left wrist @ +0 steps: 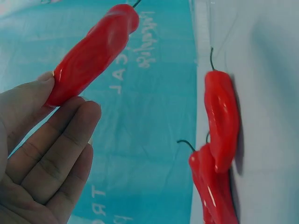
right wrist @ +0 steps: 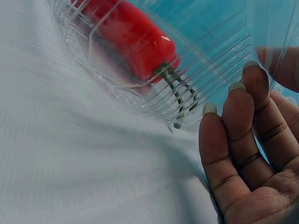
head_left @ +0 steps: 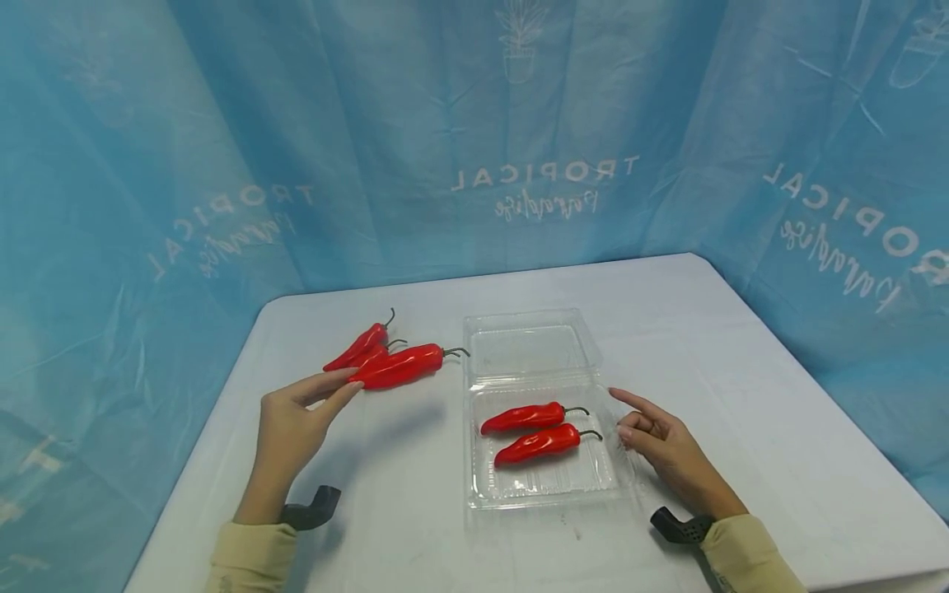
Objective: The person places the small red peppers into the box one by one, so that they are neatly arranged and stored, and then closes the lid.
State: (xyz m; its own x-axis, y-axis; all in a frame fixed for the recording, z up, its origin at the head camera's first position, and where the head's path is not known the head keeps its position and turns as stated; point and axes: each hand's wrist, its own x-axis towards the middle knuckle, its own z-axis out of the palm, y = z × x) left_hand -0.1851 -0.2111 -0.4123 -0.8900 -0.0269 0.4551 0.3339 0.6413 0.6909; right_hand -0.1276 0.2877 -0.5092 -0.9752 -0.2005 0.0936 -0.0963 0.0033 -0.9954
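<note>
Apparently, your left hand (head_left: 300,420) pinches pepper (head_left: 404,366) by tip, stem end free; right hand (head_left: 670,449), fingers bent, likely steadies box (head_left: 544,486) from right—grip, can't tell.

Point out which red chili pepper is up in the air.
The chili pepper pinched at its stemless tip by the left hand's fingers; the others rest on the table or in the clear plastic clamshell.
</note>
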